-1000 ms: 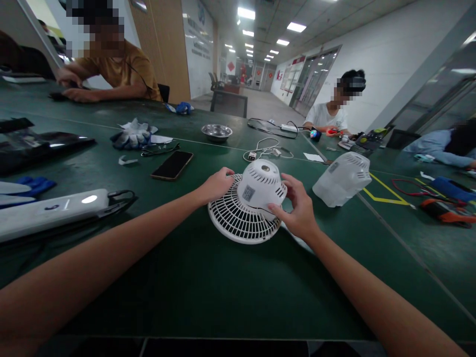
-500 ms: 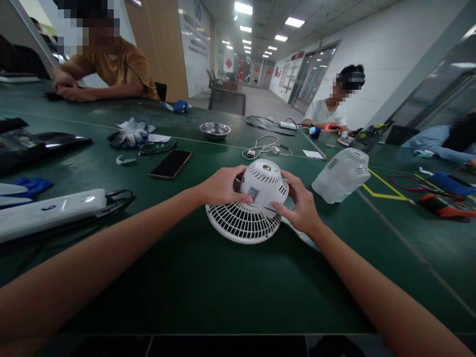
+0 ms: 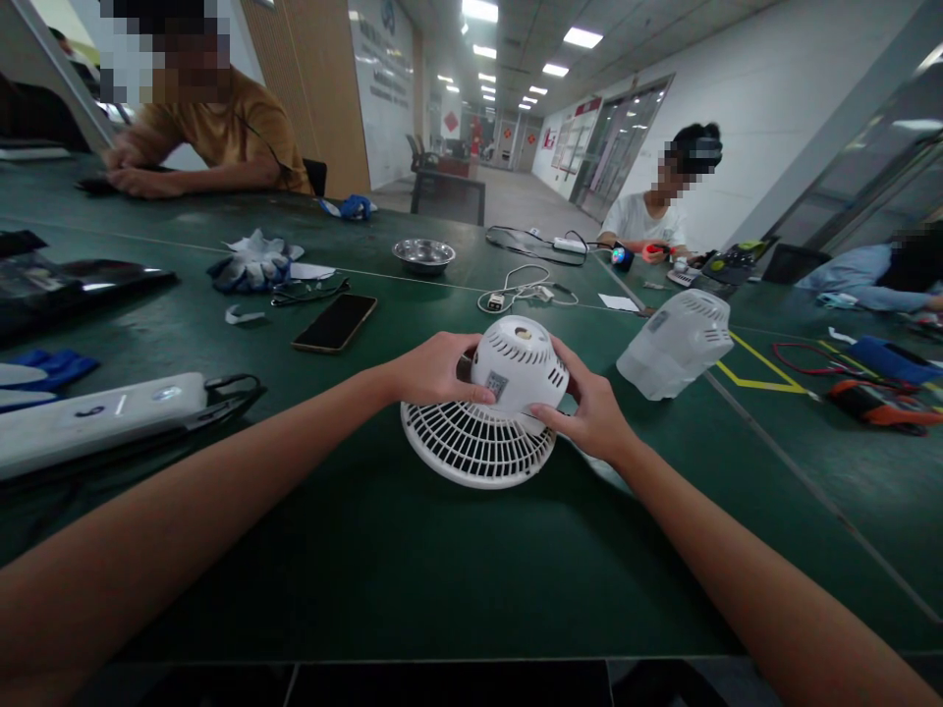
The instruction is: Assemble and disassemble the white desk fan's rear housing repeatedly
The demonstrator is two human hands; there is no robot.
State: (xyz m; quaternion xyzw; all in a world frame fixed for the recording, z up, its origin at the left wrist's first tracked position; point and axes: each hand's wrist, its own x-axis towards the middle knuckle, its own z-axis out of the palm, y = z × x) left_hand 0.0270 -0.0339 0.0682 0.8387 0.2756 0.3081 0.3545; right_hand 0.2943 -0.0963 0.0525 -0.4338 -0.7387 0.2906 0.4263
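Observation:
A white fan head (image 3: 508,378) rests grille-down on the green table, its slotted motor housing on top and its round grille (image 3: 475,447) spread out below. My left hand (image 3: 442,368) is closed around the left side of the housing, thumb across the front by a grey label. On the housing's right side, my right hand (image 3: 593,403) grips with its thumb at the lower front edge. Part of a pale piece shows under my right wrist; I cannot make out what it is. The far side of the housing is hidden.
A translucent white plastic piece (image 3: 674,344) stands to the right. Behind the fan lie a white cable (image 3: 526,290) and a metal bowl (image 3: 423,256). A phone (image 3: 335,324), gloves (image 3: 254,265) and a long white device (image 3: 103,417) are on the left. Other people sit across the table.
The fan head has tilted or shifted very slightly left and toward me, with both hands still on it. The view has moved a little; the surroundings look the same.

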